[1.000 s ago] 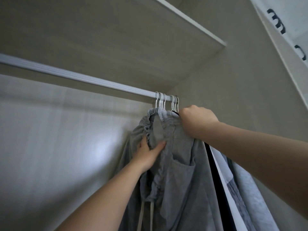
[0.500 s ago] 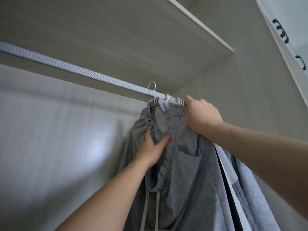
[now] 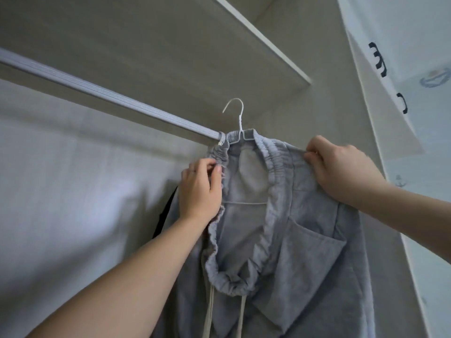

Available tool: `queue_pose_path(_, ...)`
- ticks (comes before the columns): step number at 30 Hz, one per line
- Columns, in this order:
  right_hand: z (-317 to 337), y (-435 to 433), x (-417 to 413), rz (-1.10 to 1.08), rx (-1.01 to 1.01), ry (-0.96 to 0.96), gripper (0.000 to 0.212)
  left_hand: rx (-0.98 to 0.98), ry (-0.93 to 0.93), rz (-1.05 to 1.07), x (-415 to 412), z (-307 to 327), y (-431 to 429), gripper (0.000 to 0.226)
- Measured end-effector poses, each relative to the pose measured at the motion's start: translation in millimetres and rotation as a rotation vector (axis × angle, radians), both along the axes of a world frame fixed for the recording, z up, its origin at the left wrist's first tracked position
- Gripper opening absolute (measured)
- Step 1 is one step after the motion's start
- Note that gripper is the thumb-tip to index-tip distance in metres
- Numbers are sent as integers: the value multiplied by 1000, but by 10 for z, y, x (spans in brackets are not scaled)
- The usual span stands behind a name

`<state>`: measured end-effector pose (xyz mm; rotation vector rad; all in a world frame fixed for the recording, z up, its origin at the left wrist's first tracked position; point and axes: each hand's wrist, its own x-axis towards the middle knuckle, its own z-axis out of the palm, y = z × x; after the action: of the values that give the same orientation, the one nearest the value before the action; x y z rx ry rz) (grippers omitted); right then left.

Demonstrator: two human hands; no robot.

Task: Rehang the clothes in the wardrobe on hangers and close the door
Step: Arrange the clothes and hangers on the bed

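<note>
Wardrobe back panel [image 3: 61,191], pale, fills the left. A shelf [image 3: 146,32] sits overhead, and under it a ribbed metal rail [image 3: 109,96] runs from near left to far right.

Grey drawstring trousers [image 3: 305,252] are held up in front of the rail's right end, waistband gaping open toward me and a patch pocket [image 3: 312,252] on the right side. They hang from a white wire hanger [image 3: 240,123] threaded through the waist. Its hook is up in the air, clear of the rail.

Left hand [image 3: 200,189]: fingers curled, pinching the gathered elastic on the left side of the waistband. Right hand [image 3: 341,172]: fingers closed round the waistband's right side, pulling it out wide.

A strip of dark garment [image 3: 166,215] shows behind the left forearm. More white hooks [image 3: 220,140] sit on the rail at its right end. Two pale drawstrings [image 3: 210,311] dangle from the front. Black door handles [image 3: 377,60] are at upper right.
</note>
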<state>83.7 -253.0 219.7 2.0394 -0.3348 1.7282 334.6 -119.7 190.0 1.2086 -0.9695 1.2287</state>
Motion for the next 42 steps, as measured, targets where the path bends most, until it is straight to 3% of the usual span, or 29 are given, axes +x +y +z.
queue_pose_path(6,-142,-257,-1199,-43,-5,15,21,41,-56,29,-820,7,-402,38)
queue_pose_path(12,-232,-539,-2636,-208,13,-13,17,125,-71,-232,-2059,-80,-1107,40)
queue_pose_path(19,-616,-698,-4487,-453,77,-3,19,150,-129,-536,-3752,-361,-1916,24)
queue_pose_path(32,-2147,-394,-7210,-965,405,-61,20,391,-104,-1066,-6853,-1901,-3269,16)
queue_pose_path(42,-3312,-141,-8812,-1354,621,-104,22,606,-266,-1481,-9166,-3142,-4079,14)
